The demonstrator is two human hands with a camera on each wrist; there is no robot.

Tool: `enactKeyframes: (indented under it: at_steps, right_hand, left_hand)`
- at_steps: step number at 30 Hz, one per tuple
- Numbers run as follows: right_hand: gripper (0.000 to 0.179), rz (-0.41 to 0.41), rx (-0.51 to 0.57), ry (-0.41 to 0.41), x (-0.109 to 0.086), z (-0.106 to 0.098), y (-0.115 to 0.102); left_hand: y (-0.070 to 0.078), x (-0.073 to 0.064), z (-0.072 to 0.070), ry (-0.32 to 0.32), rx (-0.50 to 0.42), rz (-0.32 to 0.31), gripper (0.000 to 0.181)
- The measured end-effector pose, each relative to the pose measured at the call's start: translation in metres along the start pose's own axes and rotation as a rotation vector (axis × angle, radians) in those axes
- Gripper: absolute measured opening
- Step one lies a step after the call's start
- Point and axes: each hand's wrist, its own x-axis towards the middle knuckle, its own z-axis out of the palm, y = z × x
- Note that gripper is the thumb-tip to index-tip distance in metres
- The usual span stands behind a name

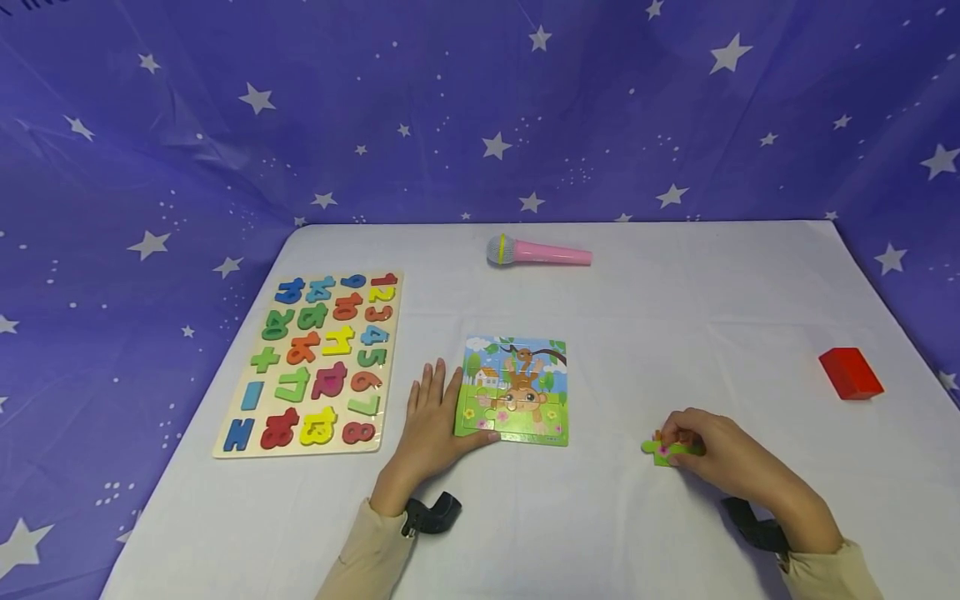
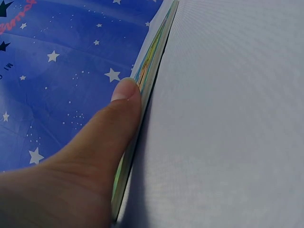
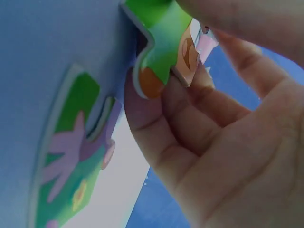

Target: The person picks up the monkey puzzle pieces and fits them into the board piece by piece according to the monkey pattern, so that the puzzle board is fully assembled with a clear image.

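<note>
The jigsaw puzzle of an upside-down monkey (image 1: 517,392) lies flat near the middle of the white table. My left hand (image 1: 431,429) rests along its left side with fingers spread. In the left wrist view the thumb (image 2: 107,126) lies against the puzzle's edge. Off to the right, my right hand (image 1: 723,454) pinches a green and brown puzzle piece (image 3: 164,45) just over the table. Beside it in the right wrist view is a green puzzle piece with a pink flower (image 3: 69,152). Parts of the held piece are hidden by the fingers.
A wooden number board (image 1: 311,367) with colourful numerals lies left of the left hand. At the back lies a pink toy microphone (image 1: 551,252). A red block (image 1: 851,373) stands near the right edge. Star-patterned blue cloth (image 1: 495,108) hangs behind the table (image 1: 637,333).
</note>
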Motion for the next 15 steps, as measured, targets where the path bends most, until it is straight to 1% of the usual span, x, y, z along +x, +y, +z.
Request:
enactKeyframes:
  at_steps: [2,5,8,12,15]
  right_hand:
    - [0.026,-0.019,0.034,-0.021,-0.0004,-0.0011,0.0001]
    - [0.027,-0.060,0.058,-0.039,-0.0013,-0.0028,0.0004]
    - [0.023,-0.100,0.075,-0.047,-0.0005,-0.0049,0.0001]
    - [0.017,-0.125,0.088,-0.049,0.0028,-0.0068,-0.0014]
    - [0.018,-0.145,0.099,-0.033,0.0069,-0.0064,-0.0041]
  left_hand:
    - [-0.0003,0.0001,0.0001,0.000,0.000,-0.001,0.105]
    - [-0.0006,0.0002,0.0005,-0.001,-0.004,-0.001,0.105]
    - [-0.0008,0.0003,0.0007,-0.001,-0.004,0.000,0.105]
    - [-0.0009,0.0004,0.0009,0.002,-0.004,0.001,0.105]
    - [-0.0010,0.0002,0.0009,0.003,-0.007,0.000,0.105]
